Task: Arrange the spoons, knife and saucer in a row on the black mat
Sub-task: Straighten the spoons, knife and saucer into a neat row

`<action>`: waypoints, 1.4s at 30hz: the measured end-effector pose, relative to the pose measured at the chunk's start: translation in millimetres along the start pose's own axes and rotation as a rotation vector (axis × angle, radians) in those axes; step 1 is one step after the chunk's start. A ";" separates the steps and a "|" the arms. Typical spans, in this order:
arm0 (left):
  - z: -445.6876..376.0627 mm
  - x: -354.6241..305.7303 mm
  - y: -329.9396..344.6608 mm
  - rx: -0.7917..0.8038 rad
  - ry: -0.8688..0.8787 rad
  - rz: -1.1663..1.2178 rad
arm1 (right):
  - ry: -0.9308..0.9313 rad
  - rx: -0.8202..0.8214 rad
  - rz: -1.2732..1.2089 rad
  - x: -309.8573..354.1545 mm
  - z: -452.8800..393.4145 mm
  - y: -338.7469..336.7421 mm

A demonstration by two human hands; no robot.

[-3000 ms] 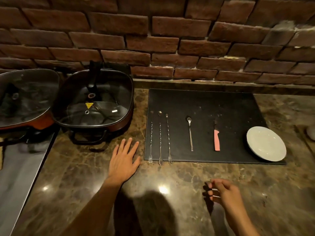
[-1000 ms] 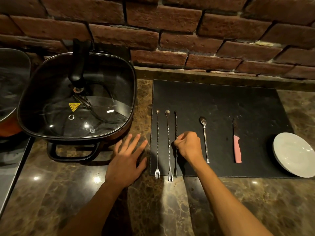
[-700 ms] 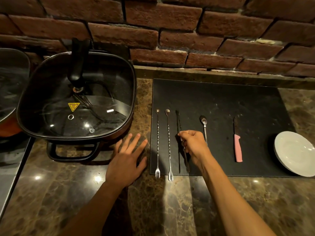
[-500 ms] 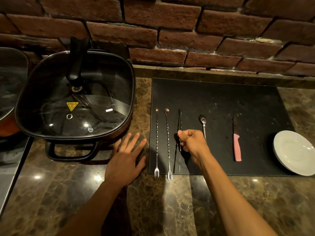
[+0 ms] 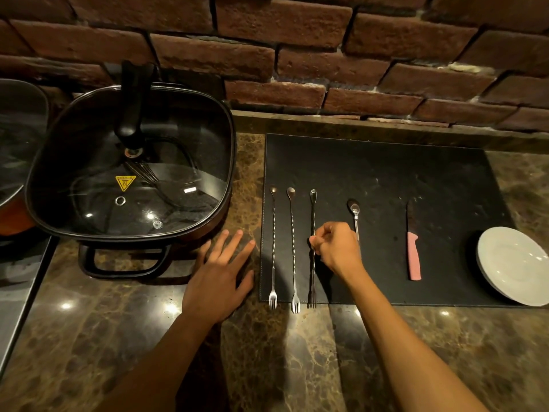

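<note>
Right grip [image 5: 332, 246] pinches the third long spoon [image 5: 312, 221] on the black mat [image 5: 386, 173], squaring it up; next, release it parallel, evenly spaced.

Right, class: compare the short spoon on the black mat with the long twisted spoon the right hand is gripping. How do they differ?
The long twisted spoon has a spiral stem ending in fork tines; the short spoon has a plain stem and is far shorter. The right hand pinches the long one; the short one lies free. Both are metal, on the black mat, bowls toward the wall.
</note>
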State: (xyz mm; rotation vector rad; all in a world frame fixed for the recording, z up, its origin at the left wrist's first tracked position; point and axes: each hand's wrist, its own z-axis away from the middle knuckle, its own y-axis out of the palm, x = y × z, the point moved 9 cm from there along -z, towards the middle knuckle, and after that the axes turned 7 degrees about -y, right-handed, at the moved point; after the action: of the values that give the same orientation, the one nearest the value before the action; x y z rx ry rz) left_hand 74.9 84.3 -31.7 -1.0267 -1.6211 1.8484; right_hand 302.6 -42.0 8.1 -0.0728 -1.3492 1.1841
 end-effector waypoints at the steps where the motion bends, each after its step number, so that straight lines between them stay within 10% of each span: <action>1: 0.2 -0.1 -0.1 -0.001 0.001 0.001 | -0.012 0.006 0.045 0.2 0.4 1.3; 30: 0.5 -2.3 -3.8 -0.038 0.012 -0.008 | -0.189 -0.128 0.317 47.0 23.4 1.4; 42: 1.9 -3.8 -6.9 -0.037 0.005 -0.028 | -0.151 0.054 0.284 82.3 26.2 61.7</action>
State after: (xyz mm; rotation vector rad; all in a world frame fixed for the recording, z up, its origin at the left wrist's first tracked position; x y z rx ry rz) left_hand 74.8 81.5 -24.1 -1.0181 -1.6647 1.8019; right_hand 227.0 27.9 33.9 -0.1422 -1.4716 1.4885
